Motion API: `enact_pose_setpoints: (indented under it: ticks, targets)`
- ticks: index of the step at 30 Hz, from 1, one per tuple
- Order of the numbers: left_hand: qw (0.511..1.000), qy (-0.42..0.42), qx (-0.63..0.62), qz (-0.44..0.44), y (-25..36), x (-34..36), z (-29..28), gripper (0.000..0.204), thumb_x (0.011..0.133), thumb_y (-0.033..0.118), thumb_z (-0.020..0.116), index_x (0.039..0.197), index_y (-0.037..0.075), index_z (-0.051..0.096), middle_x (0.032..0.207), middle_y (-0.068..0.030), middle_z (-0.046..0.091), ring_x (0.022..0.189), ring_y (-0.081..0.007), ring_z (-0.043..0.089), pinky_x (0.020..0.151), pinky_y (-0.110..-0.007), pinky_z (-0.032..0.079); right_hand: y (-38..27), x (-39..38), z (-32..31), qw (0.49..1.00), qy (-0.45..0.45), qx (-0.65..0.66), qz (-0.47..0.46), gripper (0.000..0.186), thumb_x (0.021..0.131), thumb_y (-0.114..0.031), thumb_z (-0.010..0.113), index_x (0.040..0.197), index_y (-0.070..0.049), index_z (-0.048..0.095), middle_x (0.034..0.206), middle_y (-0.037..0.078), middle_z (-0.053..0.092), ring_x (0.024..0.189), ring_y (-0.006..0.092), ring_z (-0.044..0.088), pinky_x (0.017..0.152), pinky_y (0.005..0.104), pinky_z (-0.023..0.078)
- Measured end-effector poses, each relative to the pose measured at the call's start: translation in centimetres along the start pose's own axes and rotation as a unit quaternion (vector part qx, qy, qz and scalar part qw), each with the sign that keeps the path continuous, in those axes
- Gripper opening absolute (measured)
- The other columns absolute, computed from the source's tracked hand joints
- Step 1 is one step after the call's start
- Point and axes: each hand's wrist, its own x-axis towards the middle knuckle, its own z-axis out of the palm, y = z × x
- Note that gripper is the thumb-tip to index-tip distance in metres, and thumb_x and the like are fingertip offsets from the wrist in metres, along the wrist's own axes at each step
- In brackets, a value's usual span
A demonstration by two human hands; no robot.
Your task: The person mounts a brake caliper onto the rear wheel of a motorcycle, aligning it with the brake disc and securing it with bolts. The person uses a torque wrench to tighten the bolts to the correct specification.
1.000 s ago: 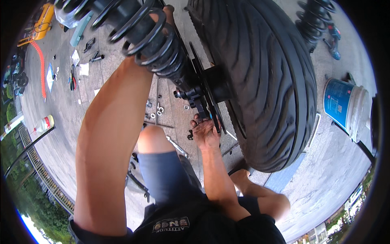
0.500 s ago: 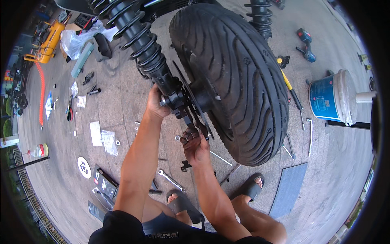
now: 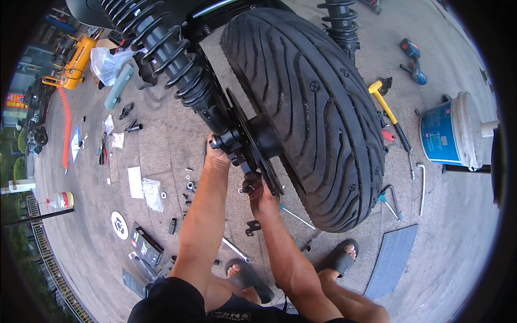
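In front of me a black wheel with a grooved tyre (image 3: 318, 118) stands tilted beside a coil-spring shock absorber (image 3: 186, 75). Between them is a thin dark brake disc (image 3: 249, 141) around the hub. My left hand (image 3: 216, 154) is at the foot of the shock, beside the axle mount (image 3: 230, 141); its fingers disappear behind the metal. Lower down, my right hand (image 3: 263, 198) is closed, palm up, on a black part that looks like a brake caliper (image 3: 247, 171), at the disc's lower edge. My fingers there look darkened with grime.
A yellow-headed hammer (image 3: 385, 102), a cordless drill (image 3: 413, 62) and a bucket (image 3: 452, 132) are to the right. A grey mat (image 3: 392, 261) lies near my foot. Leftward are a spare disc (image 3: 119, 225), a plastic bag (image 3: 153, 195), pliers (image 3: 103, 151) and a yellow compressor (image 3: 75, 62). A wrench (image 3: 236, 250) lies below.
My view has shifted, so the ground items appear farther right and lower. My right hand's fingers have closed in more around the part by the disc. My left hand stays at the mount.
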Motion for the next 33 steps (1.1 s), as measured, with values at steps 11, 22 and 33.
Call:
enact_pose_setpoints:
  ticks: [11,22,33]
  targets:
    - [0.979,-0.036,-0.194,-0.049,-0.8,0.3,2.7,0.030,0.086,0.021,0.063,0.107,0.000,0.064,0.099,-0.0165,0.070,0.087,-0.0314,0.069,0.076,-0.047,0.059,0.9,3.3,-2.6,0.995,-0.075,0.044,0.041,0.040,0.090,-0.041,0.061,0.114,-0.009,0.058,0.104,0.003,0.065,0.090,0.0165,0.060,0.076,0.0333,0.047]
    - [0.981,0.031,-0.182,-0.058,-0.7,-0.4,4.7,0.035,0.081,0.024,0.073,0.105,0.001,0.063,0.095,-0.0140,0.069,0.079,-0.0270,0.068,0.072,-0.046,0.058,-1.4,2.6,-1.2,0.997,-0.030,-0.011,0.066,0.035,0.088,-0.037,0.063,0.114,-0.014,0.058,0.107,0.004,0.063,0.094,0.0169,0.057,0.079,0.0337,0.046]
    - [0.951,-0.012,-0.300,-0.071,-0.4,-0.1,4.4,0.028,0.080,0.012,0.069,0.103,-0.002,0.063,0.094,-0.0176,0.068,0.086,-0.0282,0.069,0.082,-0.044,0.057,-2.7,2.2,0.5,0.992,-0.021,-0.115,0.050,0.029,0.090,-0.028,0.060,0.116,-0.015,0.061,0.104,0.003,0.066,0.096,0.0177,0.062,0.090,0.0356,0.049]
